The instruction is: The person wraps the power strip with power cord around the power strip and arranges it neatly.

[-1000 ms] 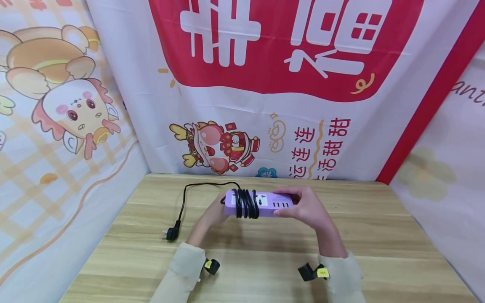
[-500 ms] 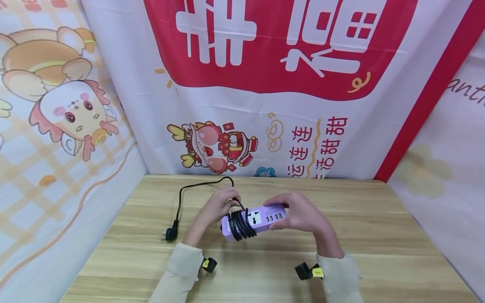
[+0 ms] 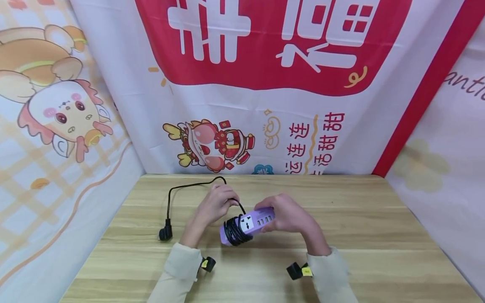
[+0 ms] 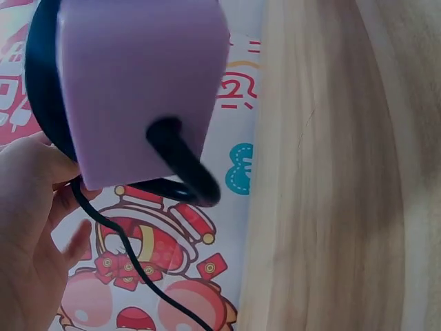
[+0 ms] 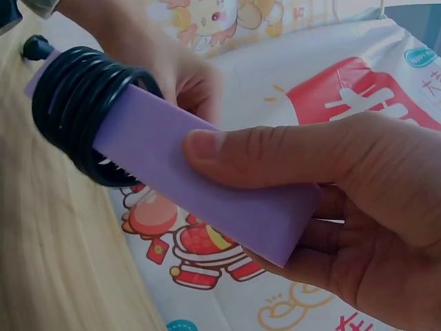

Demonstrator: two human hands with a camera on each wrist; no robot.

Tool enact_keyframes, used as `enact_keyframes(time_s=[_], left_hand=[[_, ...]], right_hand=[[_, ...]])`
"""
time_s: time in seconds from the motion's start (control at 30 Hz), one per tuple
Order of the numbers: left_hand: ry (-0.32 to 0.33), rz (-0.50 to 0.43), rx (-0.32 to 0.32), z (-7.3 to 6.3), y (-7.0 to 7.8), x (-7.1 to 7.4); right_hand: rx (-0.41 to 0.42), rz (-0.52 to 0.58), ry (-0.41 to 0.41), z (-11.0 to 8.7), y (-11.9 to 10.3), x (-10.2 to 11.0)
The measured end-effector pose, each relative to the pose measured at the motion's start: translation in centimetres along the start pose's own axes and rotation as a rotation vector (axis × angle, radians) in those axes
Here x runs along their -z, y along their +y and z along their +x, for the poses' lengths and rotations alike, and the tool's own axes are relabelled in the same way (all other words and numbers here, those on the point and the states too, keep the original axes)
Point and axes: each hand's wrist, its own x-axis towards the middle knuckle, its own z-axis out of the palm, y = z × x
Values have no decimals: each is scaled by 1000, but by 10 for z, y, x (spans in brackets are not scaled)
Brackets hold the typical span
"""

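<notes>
A purple power strip (image 5: 162, 152) with a white socket (image 3: 247, 223) and several USB ports is held tilted above the table. My right hand (image 3: 289, 215) grips its USB end, thumb along one side in the right wrist view. Several turns of black cord (image 3: 236, 232) wrap round the other half. Close to these coils, my left hand (image 3: 216, 203) pinches the loose length of cord. In the left wrist view the strip's end face (image 4: 138, 83) fills the upper left, with the cord leaving its hole. That view hides part of the left hand's fingertips.
The free cord arcs leftward over the wooden table (image 3: 379, 235) to a black plug (image 3: 165, 231) lying at the left. Printed cloth hangings (image 3: 227, 101) stand behind and along both sides of the table.
The left hand has moved from the strip's end to the cord. The strip has come lower and tilted, its coiled end dropping, while the right hand keeps its grip and shifts left.
</notes>
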Motion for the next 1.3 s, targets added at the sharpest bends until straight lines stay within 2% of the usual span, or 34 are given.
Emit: enact_keyframes(time_s=[0.1,0.27,0.4,0.53,0.7,0.87,1.03,1.17,1.3], left_hand=[[-5,1,19,2,4,4],[-52,16,38,8,16,8],[-69,-24,63,10,24,6],[-58,-79,136,11,29,2],[-31,-152,267,14,36,3],[-21,-315,361,17,45,5],[-45,-439,361,21,51,4],[-62,-455,341,21,53,2],[-128,-476,347,20,53,-2]], right_hand=[[-41,19,22,0,3,0],[-128,29,52,0,9,-2],[-171,10,100,3,13,-8],[-174,-25,189,6,19,-11],[-190,-68,295,7,22,-10],[-224,-82,366,8,23,-8],[-259,-40,453,7,26,-7],[-284,10,551,3,31,-3],[-340,59,659,-1,39,4]])
